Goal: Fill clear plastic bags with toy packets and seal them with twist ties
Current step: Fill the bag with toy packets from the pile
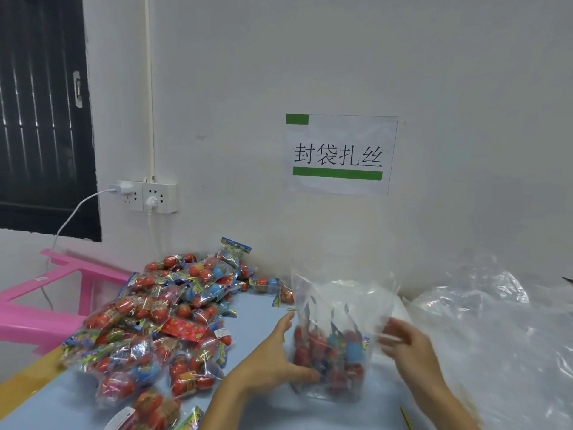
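Pink stool (46, 305) beside toy packets (148, 336), left.

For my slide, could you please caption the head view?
Both hands steady an upright clear bag of toy packets beside the loose pile.

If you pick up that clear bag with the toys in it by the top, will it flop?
Probably. The bag is thin, crinkly plastic, so its empty top would likely sag. The toy packets sit low, so it should hang bottom-heavy. It may also feel slippery, since it looks shiny.
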